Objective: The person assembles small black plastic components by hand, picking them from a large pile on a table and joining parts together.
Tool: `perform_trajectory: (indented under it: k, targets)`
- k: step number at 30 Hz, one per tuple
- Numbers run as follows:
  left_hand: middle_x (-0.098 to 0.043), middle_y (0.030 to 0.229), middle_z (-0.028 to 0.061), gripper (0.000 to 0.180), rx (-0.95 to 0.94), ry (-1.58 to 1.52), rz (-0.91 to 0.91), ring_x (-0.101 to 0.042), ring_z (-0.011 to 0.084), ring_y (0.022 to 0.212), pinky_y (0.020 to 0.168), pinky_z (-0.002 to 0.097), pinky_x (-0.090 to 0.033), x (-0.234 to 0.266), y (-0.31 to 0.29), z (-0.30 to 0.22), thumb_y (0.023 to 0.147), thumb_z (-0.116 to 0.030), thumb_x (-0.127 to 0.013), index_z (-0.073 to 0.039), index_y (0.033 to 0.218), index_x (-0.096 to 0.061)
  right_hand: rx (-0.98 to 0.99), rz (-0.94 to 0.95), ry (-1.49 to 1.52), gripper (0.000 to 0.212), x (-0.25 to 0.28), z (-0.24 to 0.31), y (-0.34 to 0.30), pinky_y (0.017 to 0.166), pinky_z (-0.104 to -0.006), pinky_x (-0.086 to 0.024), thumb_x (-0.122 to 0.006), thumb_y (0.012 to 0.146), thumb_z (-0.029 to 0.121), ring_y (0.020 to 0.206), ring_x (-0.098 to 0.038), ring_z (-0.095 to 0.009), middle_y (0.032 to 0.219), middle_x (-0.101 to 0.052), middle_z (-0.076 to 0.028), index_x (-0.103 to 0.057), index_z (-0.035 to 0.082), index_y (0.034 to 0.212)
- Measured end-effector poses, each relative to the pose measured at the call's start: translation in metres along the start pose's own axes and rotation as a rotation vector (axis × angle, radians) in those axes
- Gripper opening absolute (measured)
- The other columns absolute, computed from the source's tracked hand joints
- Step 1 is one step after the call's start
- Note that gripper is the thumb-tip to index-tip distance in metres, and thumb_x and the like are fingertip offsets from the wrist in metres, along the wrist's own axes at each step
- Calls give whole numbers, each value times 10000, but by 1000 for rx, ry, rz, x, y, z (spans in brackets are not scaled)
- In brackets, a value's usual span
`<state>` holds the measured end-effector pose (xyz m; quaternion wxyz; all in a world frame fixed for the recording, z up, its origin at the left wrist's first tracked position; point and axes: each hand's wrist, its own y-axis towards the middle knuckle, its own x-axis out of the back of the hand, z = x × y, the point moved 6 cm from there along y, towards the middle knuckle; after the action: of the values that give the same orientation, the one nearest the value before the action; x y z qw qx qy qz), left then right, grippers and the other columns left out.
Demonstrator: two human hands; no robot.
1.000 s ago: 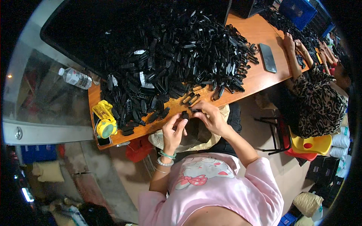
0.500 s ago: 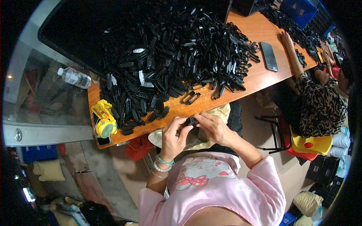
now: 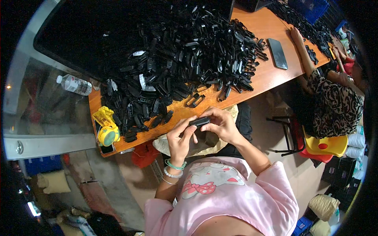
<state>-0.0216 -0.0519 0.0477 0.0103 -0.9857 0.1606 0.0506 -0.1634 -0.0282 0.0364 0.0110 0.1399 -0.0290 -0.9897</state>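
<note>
Between my two hands, just off the table's near edge, is a small black oblong plastic part (image 3: pixel 200 122). My left hand (image 3: pixel 181 135) pinches its left end between thumb and fingers. On its right end, the thumb and fingers of my right hand (image 3: pixel 221 125) are closed. Beyond my hands, a large heap of similar black plastic pieces (image 3: pixel 173 74) covers much of the wooden table (image 3: pixel 258 84). A couple of open black frames (image 3: pixel 195 100) lie at the heap's near edge, closest to my hands.
A yellow handheld fan (image 3: pixel 107 133) stands at the table's left corner, near a clear bottle (image 3: pixel 75 85). A phone (image 3: pixel 277 53) lies on the right. Further right, a co-worker in a patterned top (image 3: pixel 334 104) reaches over the table beside a yellow-and-red chair (image 3: pixel 325 146).
My hands have turned the black part, so its long side now shows, where before my fingers mostly covered it. The view has shifted slightly.
</note>
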Motion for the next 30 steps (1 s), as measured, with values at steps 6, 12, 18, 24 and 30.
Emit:
perform_trajectory:
  k: [6, 12, 18, 24, 30]
  targets:
    - [-609, 903, 78, 222, 12, 33, 115, -536, 103, 576, 459, 215, -428, 2, -3, 14, 866, -39, -581, 58, 1062, -616, -9, 43, -317, 184, 10, -3, -2, 653, -257, -467, -698, 759, 24, 757, -591, -133, 841, -610, -61, -615, -20, 918]
    - [-602, 848, 125, 220, -429, 673, 102, -580, 302, 770, 696, 354, -466, -6, -21, 49, 749, -106, -701, 5, 930, -644, 6, -8, -801, 136, 23, -11, 1, 573, -291, -457, -659, 797, 78, 686, -593, -198, 830, -607, -106, -620, -8, 895]
    - [-519, 909, 135, 181, -440, 1249, -296, -555, 306, 792, 680, 404, -450, 36, 19, 3, 816, -118, -609, -4, 943, -551, 381, -234, -1317, 134, 21, -5, 29, 682, -356, -436, -646, 747, 58, 828, -522, -287, 950, -539, -120, -627, 14, 873]
    - [-498, 845, 139, 199, -326, 1332, -167, -573, 333, 735, 570, 413, -457, 37, 19, 7, 796, -136, -635, -24, 846, -478, 425, -190, -1530, 133, 11, -7, 28, 714, -386, -402, -661, 710, 87, 869, -456, -307, 967, -510, -128, -640, 35, 830]
    - [-596, 790, 69, 334, -112, 341, -88, -563, 129, 607, 522, 257, -447, 30, 7, 23, 754, -44, -712, 1, 1012, -505, 98, -194, -617, 262, 9, -1, 12, 699, -304, -477, -603, 809, -17, 781, -570, -182, 906, -565, -85, -565, 5, 1067]
